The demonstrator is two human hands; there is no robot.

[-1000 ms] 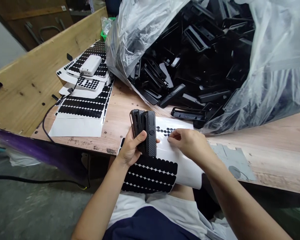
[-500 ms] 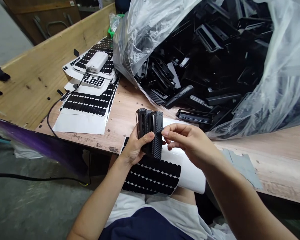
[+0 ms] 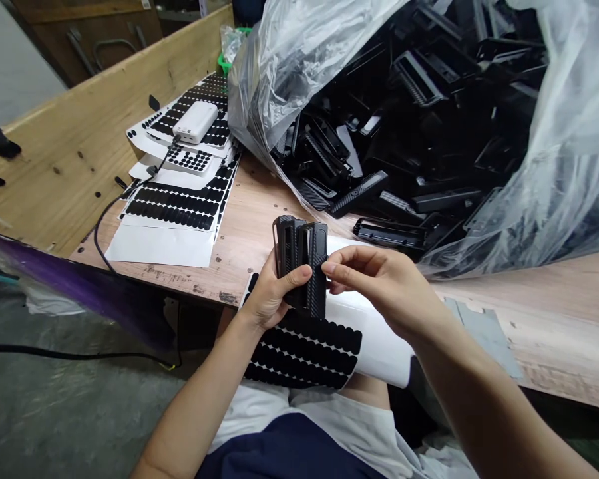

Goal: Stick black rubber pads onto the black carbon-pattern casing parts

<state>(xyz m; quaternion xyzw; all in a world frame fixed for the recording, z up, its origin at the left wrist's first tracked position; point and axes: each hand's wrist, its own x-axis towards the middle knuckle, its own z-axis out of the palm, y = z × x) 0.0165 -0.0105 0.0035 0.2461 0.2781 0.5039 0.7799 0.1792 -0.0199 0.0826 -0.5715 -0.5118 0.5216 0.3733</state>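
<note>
Two black plastic parts with a carbon-fibre texture and long slots stand side by side in my left hand, its thumb across their front. The right-hand part has an oval outline near its top. My right hand is pinched, thumb and forefinger tips at that part's right edge; whatever lies between them is too small to make out. Below, a sheet of black oval stickers rests across my lap, beside a curled white sheet.
A large clear plastic bag full of similar black parts fills the back right. Sticker sheets lie at the left under a white power bank with a black cable. A wooden board edges the table; a grey piece lies right.
My right fingers have curled in slightly at the part's edge, with the lower fingers tucked closer. The held parts have shifted very slightly right in view.
</note>
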